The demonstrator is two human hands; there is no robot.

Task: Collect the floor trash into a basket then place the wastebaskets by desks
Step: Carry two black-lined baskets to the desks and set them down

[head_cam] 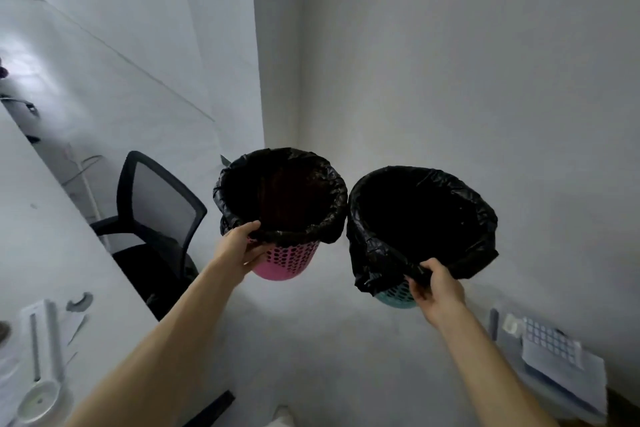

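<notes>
Taking straight ahead of the person as twelve o'clock, both arms are stretched forward with a basket in each hand. The left hand (242,246) grips the near rim of the pink basket (287,262) at about eleven o'clock, fingers curled over the black bag (242,170) that lines it. The right hand (438,291) pinches the near rim of the teal basket (394,300) at one o'clock, its fingers closed on that basket's own loose black liner (374,253). The two rims sit side by side; I cannot tell whether they touch. A black mesh chair (156,215) stands at ten o'clock, tucked against a white desk (52,236) at nine. A clear box (554,388) with papers on it lies at three o'clock on the pale floor (329,322).
</notes>
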